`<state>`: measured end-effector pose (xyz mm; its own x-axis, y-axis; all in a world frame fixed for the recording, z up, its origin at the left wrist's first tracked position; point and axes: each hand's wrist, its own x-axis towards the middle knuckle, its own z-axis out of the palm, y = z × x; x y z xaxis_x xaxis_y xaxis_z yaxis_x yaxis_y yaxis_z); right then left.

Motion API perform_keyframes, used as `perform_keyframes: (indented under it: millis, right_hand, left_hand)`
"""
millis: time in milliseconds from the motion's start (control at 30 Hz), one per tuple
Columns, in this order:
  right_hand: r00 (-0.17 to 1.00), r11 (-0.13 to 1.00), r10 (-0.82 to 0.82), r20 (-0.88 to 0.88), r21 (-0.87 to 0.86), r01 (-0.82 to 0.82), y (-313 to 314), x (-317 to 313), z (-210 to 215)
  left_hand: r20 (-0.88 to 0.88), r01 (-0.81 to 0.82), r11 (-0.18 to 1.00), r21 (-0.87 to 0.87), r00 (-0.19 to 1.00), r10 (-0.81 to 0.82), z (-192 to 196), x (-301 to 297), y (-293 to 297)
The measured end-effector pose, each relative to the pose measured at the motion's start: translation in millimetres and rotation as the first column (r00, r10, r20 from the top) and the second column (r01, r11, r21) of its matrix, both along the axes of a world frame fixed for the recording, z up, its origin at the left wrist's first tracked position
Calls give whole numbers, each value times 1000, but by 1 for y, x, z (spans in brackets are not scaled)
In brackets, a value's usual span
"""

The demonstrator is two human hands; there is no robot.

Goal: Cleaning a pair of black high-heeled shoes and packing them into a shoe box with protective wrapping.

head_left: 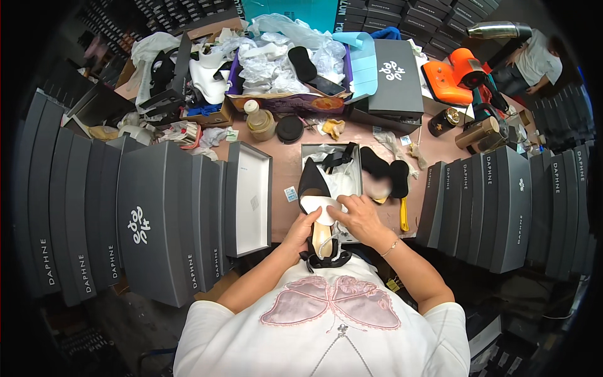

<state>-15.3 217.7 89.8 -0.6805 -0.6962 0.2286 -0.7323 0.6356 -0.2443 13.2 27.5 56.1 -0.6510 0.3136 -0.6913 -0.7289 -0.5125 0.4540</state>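
A black pointed-toe shoe (312,181) with a pale insole and a black ankle strap with a beaded strand is held in front of my chest, toe pointing away. My left hand (296,237) is closed around its left side, thumb at the white pad. The right hand (363,218) pinches the edge of this rounded white pad (317,203), which lies over the shoe's opening behind the toe. Just beyond, an open grey shoebox (360,173) contains white tissue and another black strappy shoe (340,158), partly hidden.
An open box lid (254,217) stands left of the shoe. To the right lie black insole-shaped pads (399,178) and a yellow-handled tool (404,215). Rows of grey shoeboxes (154,220) flank both sides. Farther back are a glue jar (260,122), a paper-filled carton (270,69) and an orange device (449,81).
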Motion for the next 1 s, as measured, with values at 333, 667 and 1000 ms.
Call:
perform_keyframes:
  millis: [333, 667, 1000]
  right_hand:
    - [985, 977, -168, 33, 138, 162, -28, 13, -34]
    - [829, 763, -238, 506, -431, 482, -17, -12, -13]
    - [916, 777, -56, 397, -559, 290, -54, 15, -14]
  left_hand:
    - [-90, -152, 982, 116, 983, 163, -11, 8, 7]
    - [-16, -84, 994, 66, 996, 85, -22, 7, 0]
    - [-160, -165, 986, 36, 973, 168, 15, 6, 1]
